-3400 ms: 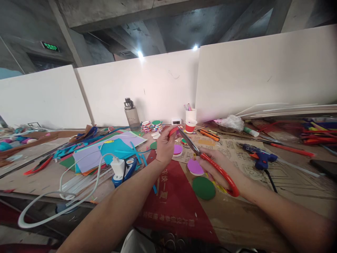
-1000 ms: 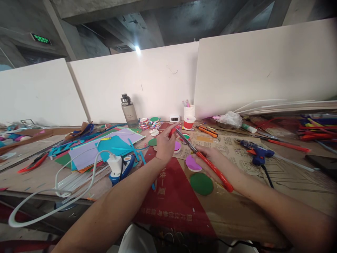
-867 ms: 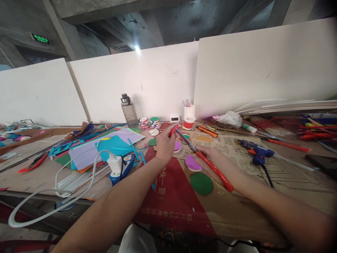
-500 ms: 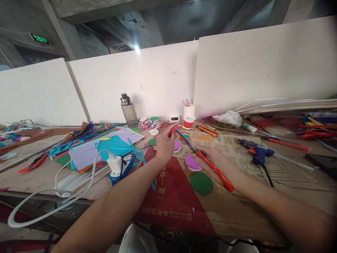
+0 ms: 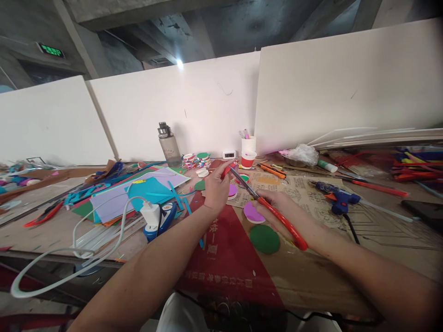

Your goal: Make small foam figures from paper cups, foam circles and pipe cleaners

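Red foam scrap (image 5: pixel 225 171), light and floppy, sat pinched at its edge by the left hand (image 5: pixel 216 189) mid-frame, while the right hand (image 5: pixel 280 213) gripped the red-handled scissors (image 5: pixel 265 206) closing on it.

Chinese print on the red sheet (image 5: pixel 224 258) and green sign (image 5: pixel 47 50), both illegible.

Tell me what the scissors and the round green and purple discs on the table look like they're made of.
The scissors in the right hand look like grey metal blades, faintly shiny, with glossy red-orange handles, probably plastic. The green disc and purple disc are flat, matte and evenly coloured, which suggests craft foam or thick card; the picture cannot settle which.
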The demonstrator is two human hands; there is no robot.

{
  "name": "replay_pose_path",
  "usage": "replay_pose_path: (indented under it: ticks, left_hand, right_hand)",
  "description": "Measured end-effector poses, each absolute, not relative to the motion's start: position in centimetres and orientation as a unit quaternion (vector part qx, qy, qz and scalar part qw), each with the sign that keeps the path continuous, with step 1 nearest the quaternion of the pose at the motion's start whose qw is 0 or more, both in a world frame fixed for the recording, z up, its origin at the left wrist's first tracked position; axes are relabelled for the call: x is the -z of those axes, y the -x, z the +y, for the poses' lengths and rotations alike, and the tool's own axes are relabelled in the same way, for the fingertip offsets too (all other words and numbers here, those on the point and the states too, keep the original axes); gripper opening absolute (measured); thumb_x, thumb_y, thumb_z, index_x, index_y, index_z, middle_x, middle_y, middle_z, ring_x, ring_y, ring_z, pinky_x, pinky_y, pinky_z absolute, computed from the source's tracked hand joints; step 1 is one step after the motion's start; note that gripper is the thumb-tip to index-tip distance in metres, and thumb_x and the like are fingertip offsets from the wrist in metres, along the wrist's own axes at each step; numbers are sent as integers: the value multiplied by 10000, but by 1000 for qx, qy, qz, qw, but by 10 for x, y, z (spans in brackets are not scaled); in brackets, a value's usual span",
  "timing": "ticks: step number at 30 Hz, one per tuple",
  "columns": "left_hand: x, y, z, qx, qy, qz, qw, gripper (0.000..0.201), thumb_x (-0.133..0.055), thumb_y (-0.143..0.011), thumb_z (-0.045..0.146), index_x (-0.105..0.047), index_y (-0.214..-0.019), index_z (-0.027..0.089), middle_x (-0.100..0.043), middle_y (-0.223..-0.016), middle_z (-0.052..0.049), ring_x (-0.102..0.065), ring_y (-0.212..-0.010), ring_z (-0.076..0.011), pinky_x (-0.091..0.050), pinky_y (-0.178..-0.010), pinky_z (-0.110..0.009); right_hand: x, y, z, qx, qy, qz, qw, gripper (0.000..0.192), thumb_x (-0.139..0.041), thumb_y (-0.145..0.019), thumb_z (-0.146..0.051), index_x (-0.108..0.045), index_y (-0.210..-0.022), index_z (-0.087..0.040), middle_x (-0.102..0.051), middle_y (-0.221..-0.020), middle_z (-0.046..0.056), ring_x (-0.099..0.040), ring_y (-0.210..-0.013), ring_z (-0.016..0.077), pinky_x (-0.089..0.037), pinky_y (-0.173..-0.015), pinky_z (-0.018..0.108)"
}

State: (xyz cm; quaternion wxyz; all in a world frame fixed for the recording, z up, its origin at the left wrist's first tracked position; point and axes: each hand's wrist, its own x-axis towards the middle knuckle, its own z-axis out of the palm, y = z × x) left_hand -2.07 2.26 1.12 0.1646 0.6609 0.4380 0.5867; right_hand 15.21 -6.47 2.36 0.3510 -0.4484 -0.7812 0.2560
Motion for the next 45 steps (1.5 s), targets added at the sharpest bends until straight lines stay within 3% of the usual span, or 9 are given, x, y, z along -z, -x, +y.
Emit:
replay_pose_path:
  ticks: [7, 14, 19, 23, 26, 31, 41, 45]
  left_hand:
    - [-10, 25, 26, -581, -672, 436, 146, 431, -512, -809, 76, -708, -1162, 225, -736, -880, -4, -650, -846, -168, -498, -828, -270]
    - [-16, 28, 28, -597, -654, 436, 160, 370, -533, -800, 73, -720, -1088, 211, -732, -1007, -31, -650, -863, -172, -514, -770, -267]
    - [-19, 30, 37, -625, -576, 397, 347, 222, -645, -770, 240, -657, -979, 165, -698, -953, -46, -640, -741, -153, -535, -578, -248]
    - [-20, 33, 40, -607, -540, 358, 459, 322, -717, -682, 304, -636, -955, 154, -663, -832, -25, -609, -601, -126, -434, -410, -197]
    - [-21, 34, 41, -597, -537, 343, 488, 343, -752, -646, 293, -652, -937, 144, -644, -771, -14, -578, -540, -99, -358, -373, -176]
    - [-22, 34, 41, -581, -536, 342, 508, 403, -779, -618, 289, -651, -970, 142, -654, -773, -26, -591, -543, -106, -330, -382, -177]
    - [-25, 36, 42, -560, -539, 372, 508, 312, -768, -581, 275, -620, -823, 146, -606, -658, 2, -557, -513, -97, -288, -376, -172]
    - [-26, 37, 42, -562, -527, 366, 522, 334, -773, -562, 261, -630, -841, 148, -620, -710, 0, -583, -575, -102, -363, -424, -180]
  right_hand:
    - [-24, -155, -61, -238, 435, -800, 338, 125, -509, -841, -287, -481, -748, -208, -484, -624, -39, -427, -561, 121, -357, -553, 255]
    - [-28, -154, -66, -352, 399, -774, 342, 132, -555, -865, -337, -551, -888, -207, -557, -697, -31, -489, -574, 118, -424, -547, 238]
    - [-27, -166, -51, -153, 431, -822, 340, 255, -488, -881, -222, -686, -1041, -208, -717, -980, 64, -650, -887, 218, -506, -784, 320]
    - [-21, -185, -31, 26, 498, -803, 325, 461, -488, -855, -171, -614, -1299, -176, -679, -1174, 133, -630, -1070, 279, -477, -928, 385]
    - [-19, -194, -24, 73, 536, -792, 285, 496, -504, -855, -185, -583, -1344, -155, -648, -1207, 168, -636, -1049, 293, -489, -901, 386]
    - [-25, -192, -27, 90, 567, -792, 209, 552, -508, -857, -193, -527, -1406, -244, -661, -1158, 132, -653, -971, 291, -499, -829, 384]
    - [-27, -189, -31, 93, 570, -794, 190, 535, -522, -860, -215, -536, -1392, -277, -649, -1150, 109, -648, -931, 265, -483, -780, 350]
    - [-30, -186, -34, 89, 578, -793, 170, 502, -525, -861, -230, -564, -1358, -295, -642, -1178, 107, -651, -939, 284, -490, -757, 368]
